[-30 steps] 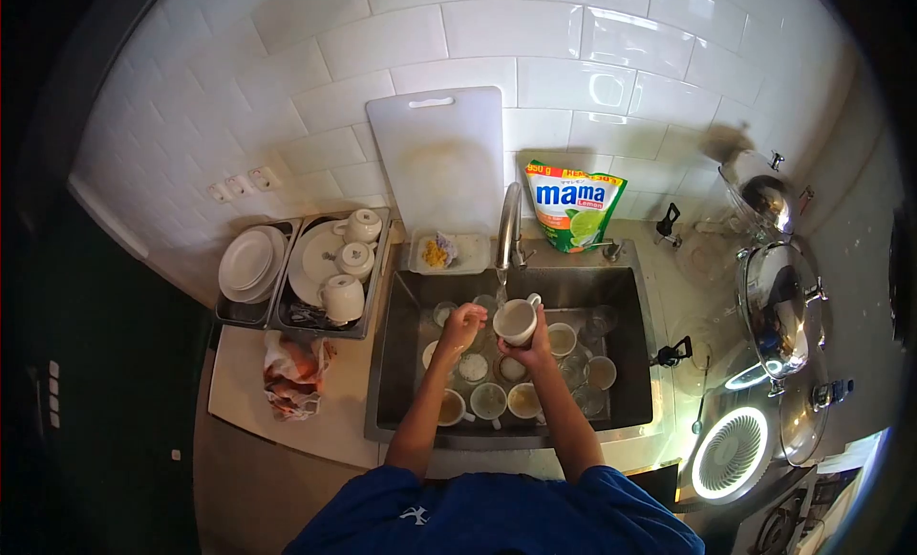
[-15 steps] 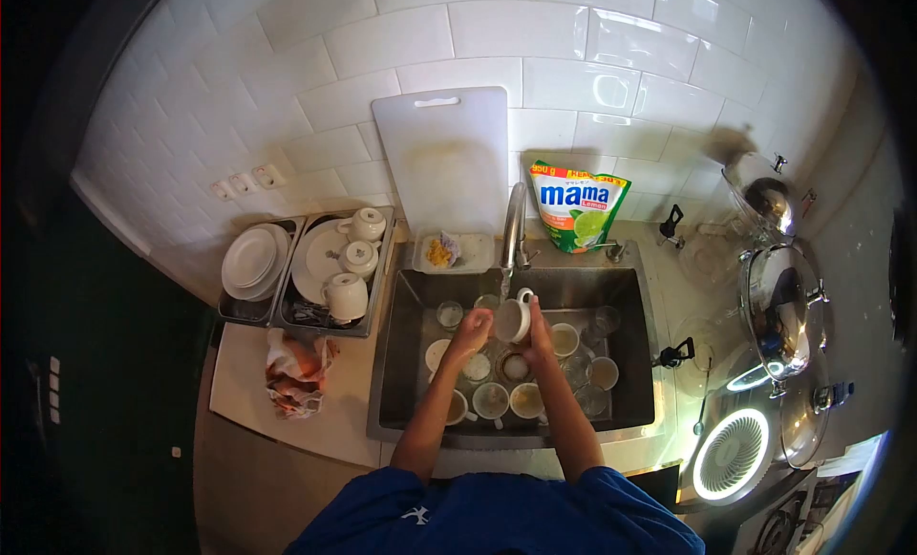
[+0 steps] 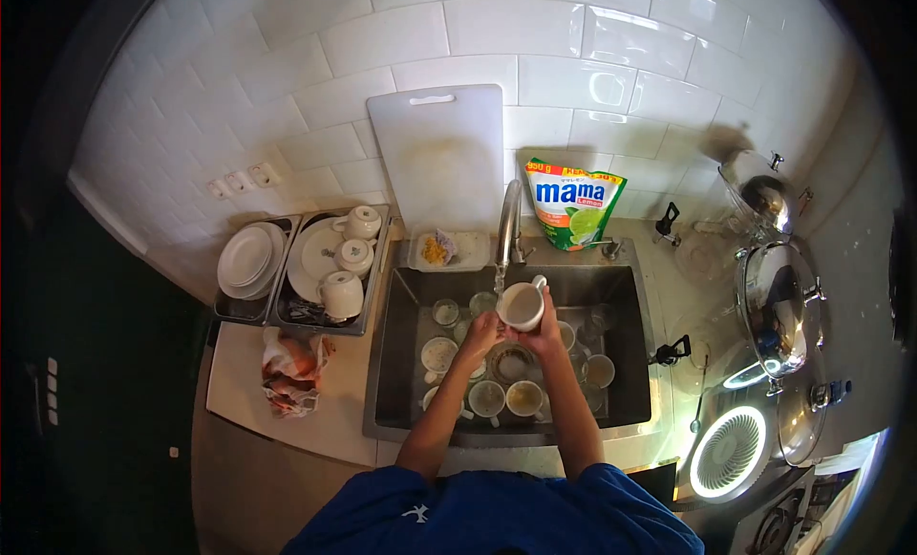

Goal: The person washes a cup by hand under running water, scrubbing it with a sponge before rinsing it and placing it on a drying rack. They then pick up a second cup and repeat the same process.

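Note:
A white cup (image 3: 522,307) is held over the sink (image 3: 401,402), its open top facing up toward the camera. My right hand (image 3: 547,331) is closed round its right side, near the handle. Against the lower left of the cup rests my left hand (image 3: 485,330), with its fingers partly hidden. The faucet (image 3: 509,221) stands just behind, and water runs from its spout beside the cup. Below my hands, several used cups and glasses sit in the sink, among them a cup with cloudy liquid (image 3: 524,398).
Left of the sink are metal trays with plates (image 3: 250,256) and white cups (image 3: 341,294), and a crumpled cloth (image 3: 292,372). Behind stand a cutting board (image 3: 441,163), a sponge tray (image 3: 473,252) and a detergent pouch (image 3: 573,206). Glass lids (image 3: 776,307) and a fan (image 3: 729,452) are right.
The cup has turned so its opening faces up more, and sits slightly further right. My left hand has shifted right and now touches it low down.

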Demonstrator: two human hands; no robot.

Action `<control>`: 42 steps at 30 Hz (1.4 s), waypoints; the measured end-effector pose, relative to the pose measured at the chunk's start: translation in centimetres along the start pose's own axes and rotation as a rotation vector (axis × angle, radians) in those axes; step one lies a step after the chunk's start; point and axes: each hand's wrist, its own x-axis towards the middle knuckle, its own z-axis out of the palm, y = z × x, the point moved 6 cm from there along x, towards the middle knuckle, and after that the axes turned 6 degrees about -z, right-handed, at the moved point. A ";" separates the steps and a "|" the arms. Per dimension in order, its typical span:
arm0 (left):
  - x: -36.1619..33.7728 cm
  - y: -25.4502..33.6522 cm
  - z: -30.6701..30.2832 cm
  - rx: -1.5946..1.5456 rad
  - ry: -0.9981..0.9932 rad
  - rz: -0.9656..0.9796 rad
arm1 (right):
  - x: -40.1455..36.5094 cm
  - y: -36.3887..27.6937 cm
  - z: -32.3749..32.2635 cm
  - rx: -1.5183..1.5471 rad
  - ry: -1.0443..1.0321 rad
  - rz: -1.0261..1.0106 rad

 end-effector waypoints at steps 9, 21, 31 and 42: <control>-2.5 3.6 -1.3 -0.037 0.131 0.182 | -0.3 4.0 0.3 0.183 0.011 0.197; -1.1 0.2 -3.5 0.143 0.151 0.140 | -0.3 4.4 -1.7 -0.470 0.200 0.164; -2.1 -1.3 -0.8 -0.228 -0.151 -0.093 | -4.4 -3.5 3.2 -1.648 0.323 -0.909; -4.2 2.6 1.1 -0.232 0.021 0.201 | -4.4 -2.8 4.0 -1.539 0.187 -0.577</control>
